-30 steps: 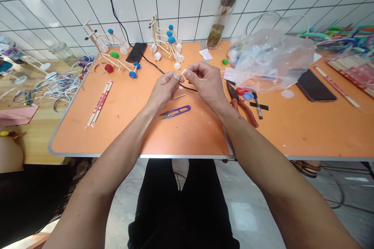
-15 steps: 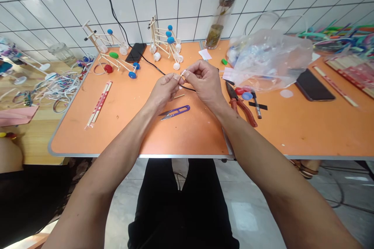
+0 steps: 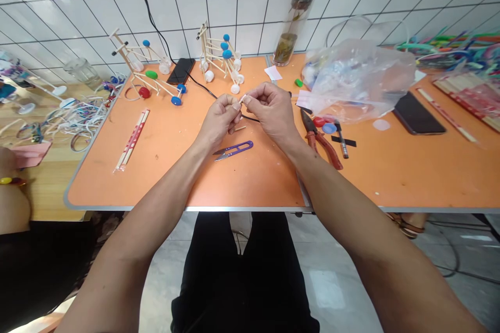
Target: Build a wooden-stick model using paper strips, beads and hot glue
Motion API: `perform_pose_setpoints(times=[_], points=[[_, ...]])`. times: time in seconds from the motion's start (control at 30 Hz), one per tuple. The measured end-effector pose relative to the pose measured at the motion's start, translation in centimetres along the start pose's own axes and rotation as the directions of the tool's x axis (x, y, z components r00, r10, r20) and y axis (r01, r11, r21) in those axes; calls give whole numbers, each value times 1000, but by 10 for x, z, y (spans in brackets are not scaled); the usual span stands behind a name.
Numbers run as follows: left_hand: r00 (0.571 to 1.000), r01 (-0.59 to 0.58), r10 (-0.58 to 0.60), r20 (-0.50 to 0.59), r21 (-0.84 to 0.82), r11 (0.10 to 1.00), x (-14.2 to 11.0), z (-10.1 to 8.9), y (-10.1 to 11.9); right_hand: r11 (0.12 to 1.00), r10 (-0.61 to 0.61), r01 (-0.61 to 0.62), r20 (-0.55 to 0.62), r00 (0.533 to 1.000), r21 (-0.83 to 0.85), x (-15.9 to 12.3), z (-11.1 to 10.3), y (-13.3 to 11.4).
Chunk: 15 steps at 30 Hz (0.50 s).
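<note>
The left hand (image 3: 221, 119) and right hand (image 3: 271, 112) pinch what looks like a small white stick (image 3: 244, 98) above the orange table (image 3: 175, 179), past them a clear bottle (image 3: 294, 21) holding dark leaves (image 3: 284, 49) and a plastic bag (image 3: 361, 80) of small items.

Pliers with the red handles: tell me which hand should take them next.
Right, most likely. The right hand is nearer the pliers, which lie just beyond it on its own side, while the left hand is farther off, with the right hand between it and them.
</note>
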<state>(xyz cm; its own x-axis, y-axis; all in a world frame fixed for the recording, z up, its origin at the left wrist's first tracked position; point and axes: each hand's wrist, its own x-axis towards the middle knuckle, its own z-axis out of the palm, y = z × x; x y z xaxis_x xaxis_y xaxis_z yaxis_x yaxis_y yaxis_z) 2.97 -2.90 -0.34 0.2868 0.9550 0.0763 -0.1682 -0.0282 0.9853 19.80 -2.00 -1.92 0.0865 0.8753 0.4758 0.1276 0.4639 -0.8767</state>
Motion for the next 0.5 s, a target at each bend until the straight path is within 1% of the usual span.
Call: perform_pose_setpoints(times=[0.1,0.2,0.33,0.5], points=[[1000,-17,17,-14,-10,1000,0,1,0,999,5,-6,27,1000,33,0,1,-2],[999,-2,2,-41,5,1000,-2,3,4,999,20,-22,40,999,48,0,0,-5],[996,28,-24,-88,39,999,-5,5,7,998,61,-62,31,998,30,0,0,-8],[994,6,2,-109,72,997,-6,6,8,998,59,-59,23,998,12,-1,0,-8]])
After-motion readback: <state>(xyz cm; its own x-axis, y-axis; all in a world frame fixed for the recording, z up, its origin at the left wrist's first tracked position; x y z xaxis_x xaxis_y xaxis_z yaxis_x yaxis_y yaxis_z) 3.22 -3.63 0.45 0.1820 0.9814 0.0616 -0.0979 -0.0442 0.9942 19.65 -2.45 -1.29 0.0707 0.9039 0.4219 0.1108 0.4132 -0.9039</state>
